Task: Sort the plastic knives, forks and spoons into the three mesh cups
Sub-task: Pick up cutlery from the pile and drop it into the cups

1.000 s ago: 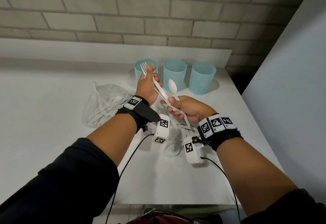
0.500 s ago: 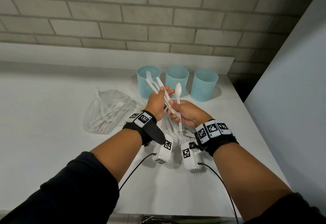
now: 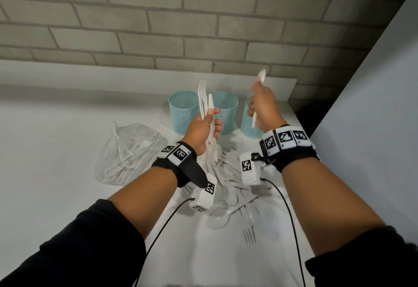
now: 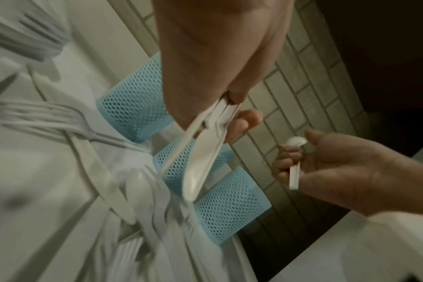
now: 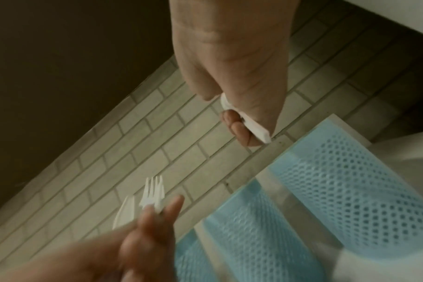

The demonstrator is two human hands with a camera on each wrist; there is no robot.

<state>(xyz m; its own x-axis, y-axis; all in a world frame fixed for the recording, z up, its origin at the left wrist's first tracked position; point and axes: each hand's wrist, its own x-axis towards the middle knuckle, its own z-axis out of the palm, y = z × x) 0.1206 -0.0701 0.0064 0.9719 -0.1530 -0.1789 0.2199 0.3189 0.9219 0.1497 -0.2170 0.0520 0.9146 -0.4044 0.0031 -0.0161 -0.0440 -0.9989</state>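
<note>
Item: sorting of plastic cutlery, early stage.

Cups: three blue mesh cups stand in a row at the back of the white table, near the brick wall: left cup, middle cup, right cup. Nothing can be made out inside them; the interiors are only partly visible, so their contents cannot be told with certainty.

Left hand: raised in front of the left and middle cups, fingers curled round a small upright bundle, in which fork tines and a knife blade are seen. The bundle is held clear of every cup.

Right hand: lifted above the right cup, fingers closed on a single spoon, bowl up, handle pointing down towards that cup. It is judged to be the first piece about to be dropped.

Unsorted stock: a loose pile of cutlery lies on the table between the wrists, forks, knives and spoons mixed. A knotted clear bag, apparently with more pieces inside, lies to the left of the pile.

Progress, as judged: no piece is seen delivered; almost all the work is left, including the pile, the bag and the held items.
</note>
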